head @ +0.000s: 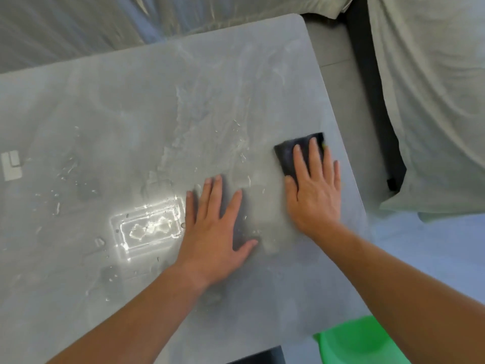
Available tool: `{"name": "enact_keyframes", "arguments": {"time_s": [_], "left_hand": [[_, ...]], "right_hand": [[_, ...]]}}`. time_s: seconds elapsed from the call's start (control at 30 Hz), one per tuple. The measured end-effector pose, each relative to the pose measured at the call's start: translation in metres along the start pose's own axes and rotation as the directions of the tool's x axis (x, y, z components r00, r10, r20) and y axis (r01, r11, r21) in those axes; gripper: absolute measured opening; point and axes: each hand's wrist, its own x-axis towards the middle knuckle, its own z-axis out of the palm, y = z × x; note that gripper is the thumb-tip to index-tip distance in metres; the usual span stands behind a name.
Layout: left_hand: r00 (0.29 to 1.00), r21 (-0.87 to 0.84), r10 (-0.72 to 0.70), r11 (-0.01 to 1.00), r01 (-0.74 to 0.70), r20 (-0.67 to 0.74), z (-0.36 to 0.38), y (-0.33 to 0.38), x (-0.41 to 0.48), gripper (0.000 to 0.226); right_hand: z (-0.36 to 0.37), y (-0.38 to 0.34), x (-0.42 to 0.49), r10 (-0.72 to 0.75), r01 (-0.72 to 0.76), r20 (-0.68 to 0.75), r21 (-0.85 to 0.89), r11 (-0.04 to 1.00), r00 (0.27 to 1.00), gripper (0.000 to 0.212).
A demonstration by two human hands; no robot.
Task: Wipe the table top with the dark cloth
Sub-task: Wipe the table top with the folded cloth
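Closest to the camera, two bare arms reach up from the bottom edge. A bright green thing (pixel 359 340) sits low at about 5 o'clock, partly hidden by the right arm; what it is cannot be told.

The arms lie over a grey table (pixel 105 106) that fills most of the view. The left hand (pixel 215 232) is near the middle, flat on the table top with fingers spread wide, grasping nothing. Just beside it, at about 9 o'clock from the hand, a bright patch of light (pixel 149 227) shines on a wet puddle. Small drops and wet streaks are scattered over the table to the left and above.

The right hand (pixel 315 190) is at about 3 o'clock, near the table's right edge. It presses down flat, with its fingers lying on the dark cloth (pixel 288 156). The hand is not curled around the cloth; it pins it to the table. The cloth pokes out past the fingertips.

A small white thing (pixel 11 165) lies at the far left edge, at 9 o'clock.

Farthest away, pale green sheets (pixel 433 101) cover the top and the right side.
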Motion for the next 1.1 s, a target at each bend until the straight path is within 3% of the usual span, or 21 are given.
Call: {"name": "enact_keyframes", "arguments": {"time_s": [0.1,0.17,0.23,0.37,0.57,0.77,1.0,1.1], "left_hand": [[0.999,0.009,0.008,1.0,-0.009,0.033,0.009,0.01,-0.005,0.103],[0.999,0.018,0.004,1.0,-0.005,0.049,0.013,0.014,-0.006,0.104],[0.998,0.027,-0.005,1.0,0.003,0.061,0.014,0.015,-0.006,0.104],[0.998,0.033,-0.014,0.999,0.012,0.06,0.015,0.015,-0.005,0.103],[1.0,0.042,0.001,0.999,-0.002,0.024,0.013,0.019,-0.008,0.098],[0.998,0.078,0.021,0.997,-0.026,0.064,0.018,0.026,-0.025,0.098],[0.997,0.123,0.04,0.991,-0.048,0.07,0.028,0.026,-0.038,0.1],[0.997,0.106,0.038,0.993,-0.045,0.063,0.033,0.026,-0.043,0.098]], "right_hand": [[0.01,0.005,-0.048,-0.221,0.224,0.054,-0.043,0.974,0.974,0.06],[0.008,0.021,-0.046,-0.29,0.295,0.085,-0.052,0.954,0.953,0.059],[0.002,0.032,-0.026,-0.197,0.199,0.04,-0.034,0.979,0.98,0.061],[-0.004,0.024,-0.001,0.169,-0.168,-0.009,0.045,0.985,0.986,0.061],[0.015,0.017,-0.096,0.04,-0.04,0.04,0.014,0.999,0.998,0.063],[0.004,0.023,-0.032,0.357,-0.352,-0.016,0.131,0.927,0.934,0.061],[0.023,0.034,-0.151,0.196,-0.197,0.061,0.016,0.98,0.979,0.063],[0.029,0.037,-0.171,0.194,-0.194,0.095,-0.012,0.981,0.976,0.063]]}}
